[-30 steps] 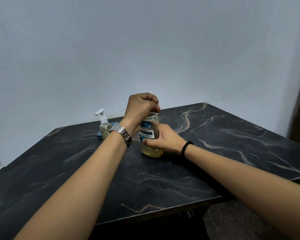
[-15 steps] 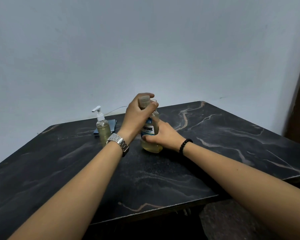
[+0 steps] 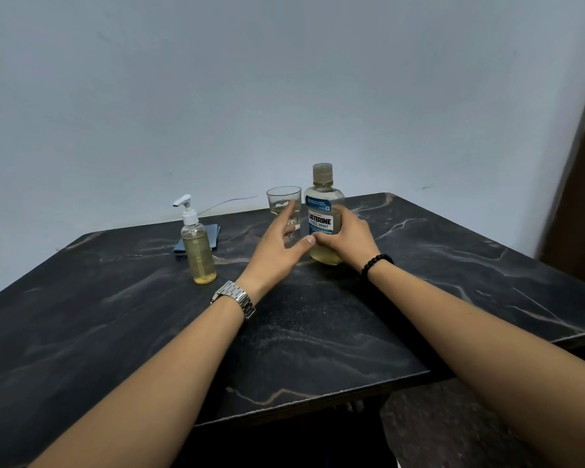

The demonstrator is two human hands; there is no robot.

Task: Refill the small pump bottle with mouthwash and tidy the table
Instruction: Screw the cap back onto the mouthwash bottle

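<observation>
The mouthwash bottle [image 3: 323, 211], clear with a blue label, yellowish liquid and its cap on, stands upright on the dark marble table [image 3: 301, 332]. My right hand [image 3: 347, 239] grips its lower body from the right. My left hand [image 3: 277, 246] hovers just left of the bottle with fingers relaxed and spread, holding nothing. The small pump bottle [image 3: 196, 246], with a white pump head and yellowish liquid filling most of it, stands further left. A clear drinking glass [image 3: 283, 204] stands behind my left hand's fingers.
A folded blue cloth [image 3: 203, 239] lies behind the pump bottle. A thin wire [image 3: 230, 201] runs along the pale wall at the table's back edge. A dark door frame [image 3: 578, 184] stands at the right.
My left hand has let go of the mouthwash bottle's cap and dropped down to the left. The cap and the glass behind are now uncovered. The right hand keeps its hold.
</observation>
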